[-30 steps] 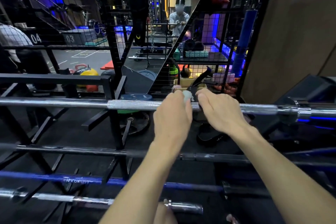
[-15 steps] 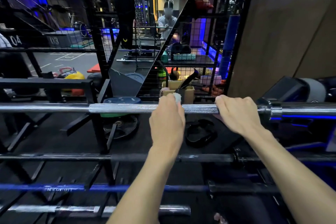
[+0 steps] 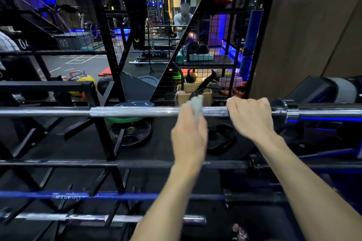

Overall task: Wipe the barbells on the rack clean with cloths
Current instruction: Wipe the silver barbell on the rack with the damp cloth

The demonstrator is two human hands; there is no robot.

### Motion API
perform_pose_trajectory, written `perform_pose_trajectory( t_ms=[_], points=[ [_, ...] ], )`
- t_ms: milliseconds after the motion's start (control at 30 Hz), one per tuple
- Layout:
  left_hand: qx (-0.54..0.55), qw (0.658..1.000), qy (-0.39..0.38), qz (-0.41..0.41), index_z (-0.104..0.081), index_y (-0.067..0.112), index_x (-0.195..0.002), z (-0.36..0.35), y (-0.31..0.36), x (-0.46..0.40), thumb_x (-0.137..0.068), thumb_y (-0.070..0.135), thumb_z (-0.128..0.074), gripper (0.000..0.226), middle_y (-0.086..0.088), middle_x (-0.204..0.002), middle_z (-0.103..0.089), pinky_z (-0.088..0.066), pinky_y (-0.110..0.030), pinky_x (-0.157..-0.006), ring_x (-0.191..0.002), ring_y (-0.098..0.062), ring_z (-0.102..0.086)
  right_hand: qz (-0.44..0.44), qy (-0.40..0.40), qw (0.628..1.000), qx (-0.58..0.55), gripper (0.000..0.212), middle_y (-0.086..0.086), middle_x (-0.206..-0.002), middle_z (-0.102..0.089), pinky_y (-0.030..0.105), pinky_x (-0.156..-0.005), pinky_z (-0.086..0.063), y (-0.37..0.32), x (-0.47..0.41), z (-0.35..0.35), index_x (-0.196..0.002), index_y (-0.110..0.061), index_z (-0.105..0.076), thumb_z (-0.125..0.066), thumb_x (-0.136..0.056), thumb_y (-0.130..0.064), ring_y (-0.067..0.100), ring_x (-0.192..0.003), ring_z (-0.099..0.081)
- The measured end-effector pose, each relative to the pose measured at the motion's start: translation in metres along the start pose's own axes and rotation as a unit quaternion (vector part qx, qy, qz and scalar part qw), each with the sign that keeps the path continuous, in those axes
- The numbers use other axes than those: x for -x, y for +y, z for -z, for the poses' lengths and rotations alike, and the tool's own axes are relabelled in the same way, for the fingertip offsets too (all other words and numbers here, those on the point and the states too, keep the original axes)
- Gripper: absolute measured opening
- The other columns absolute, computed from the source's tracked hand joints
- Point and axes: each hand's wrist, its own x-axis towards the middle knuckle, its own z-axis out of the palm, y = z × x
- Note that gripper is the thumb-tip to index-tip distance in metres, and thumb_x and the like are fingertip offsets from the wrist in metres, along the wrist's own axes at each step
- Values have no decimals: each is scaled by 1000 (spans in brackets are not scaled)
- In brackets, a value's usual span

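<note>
My left hand (image 3: 189, 133) is wrapped over the top chrome barbell (image 3: 133, 111), its fingers curled round a pale grey cloth (image 3: 196, 106) that bunches up between my grip and the knurled part of the shaft; the hand is a little blurred, so I cannot tell how much of the cloth lies under the palm. My right hand (image 3: 250, 116) sits just beside it on the same bar, fingers hooked over the top and closed around the steel, close against the collar (image 3: 283, 111) where the thicker sleeve begins. This bar lies level across the black rack (image 3: 101, 135), the highest of the row in front of me. Below it, nearer to me, a dark barbell (image 3: 78, 163) runs parallel, then a blue barbell (image 3: 121, 196) with faint lettering on it, and lowest a second chrome barbell (image 3: 88, 218) whose end shows near my left forearm. Past the top bar, on the floor, lie a black weight plate (image 3: 130, 133) and a green plate (image 3: 125, 119) partly hidden by the shaft. Further back a wire mesh shelf (image 3: 207, 60) holds assorted gear, with a cardboard box (image 3: 188, 89) just behind my left hand, and a yellow medicine ball (image 3: 86, 81) sits off to the left. A mirror (image 3: 168, 31) reflects a person standing at a bar.
</note>
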Motion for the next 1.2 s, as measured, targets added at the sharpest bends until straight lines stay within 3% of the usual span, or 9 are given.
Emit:
perform_pose_trajectory(
  t_ms=[133, 233, 433, 633, 800, 933, 1067, 1133, 1200],
  points=[
    [9, 993, -108, -52, -40, 19, -97, -34, 27, 9, -101, 21, -52, 13, -7, -90, -59, -48, -50, -65, -75, -38, -54, 1, 23, 999, -35, 39, 2, -77, -69, 42, -74, -33, 3, 0, -4, -84, -23, -48, -13, -100, -25, 30, -77, -67],
    [-43, 995, -34, -87, -51, 15, -102, -7, -5, 0, -99, 19, -58, 9, -6, -88, -63, -49, -45, -60, -73, -37, -57, 20, 53, 997, -48, 38, 1, -61, -56, 40, -70, -34, 9, 4, -8, -80, -20, -48, -14, -96, -23, 32, -63, -60],
    [-26, 997, 69, -12, -48, 9, -93, 2, -17, -5, -98, 15, -58, 13, -7, -79, -59, -37, -41, -59, -65, -33, -51, 15, 65, 998, -21, 34, -5, -55, -46, 38, -68, -34, 11, 3, -12, -76, -20, -44, -16, -96, -19, 29, -50, -48],
    [-42, 990, -62, -116, -40, 21, -93, 6, -9, -5, -101, 18, -54, 16, 3, -76, -55, -41, -36, -58, -62, -22, -47, -3, 81, 996, -29, 41, -5, -52, -43, 37, -66, -23, 12, 3, -18, -73, -21, -45, -14, -99, -22, 25, -50, -45],
    [-93, 993, 70, 18, -47, 18, -94, 61, -28, -43, -101, 18, -55, 11, 6, -74, -55, -21, -28, -58, -59, -13, -47, -12, 78, 996, -51, 31, -4, -53, -47, 38, -67, -27, 9, 4, -15, -78, -20, -51, -33, -103, -14, 26, -52, -48],
    [-137, 990, 23, 36, -52, 14, -105, 31, -2, -32, -106, 30, -45, 18, -8, -92, -65, -42, -42, -65, -78, -37, -61, -21, 71, 988, -133, 53, -2, -55, -54, 40, -78, -31, 3, 3, -11, -95, -19, -61, -9, -99, -27, 24, -57, -52],
    [-106, 980, -166, -37, -45, 18, -109, -27, 52, -10, -107, 33, -41, 15, -4, -102, -62, -49, -46, -71, -88, -37, -64, -39, 40, 959, -278, 76, 9, -89, -75, 41, -84, -38, 14, 6, 3, -138, -27, -57, 2, -93, -45, 32, -85, -61],
    [-105, 973, -189, -77, -45, 21, -105, -22, 51, -14, -106, 33, -43, 12, -1, -97, -63, -52, -47, -71, -85, -34, -64, -65, 14, 912, -406, 67, 2, -111, -74, 42, -93, -43, 27, 9, 9, -147, -36, -48, -4, -99, -51, 25, -108, -63],
    [-124, 977, -154, -82, -43, 22, -100, 1, 31, -24, -104, 31, -47, 11, 1, -88, -62, -50, -43, -68, -81, -35, -63, -82, 34, 849, -521, 60, -7, -117, -72, 37, -98, -45, 43, 18, 18, -144, -34, -52, -14, -103, -52, 11, -111, -65]
  ],
)
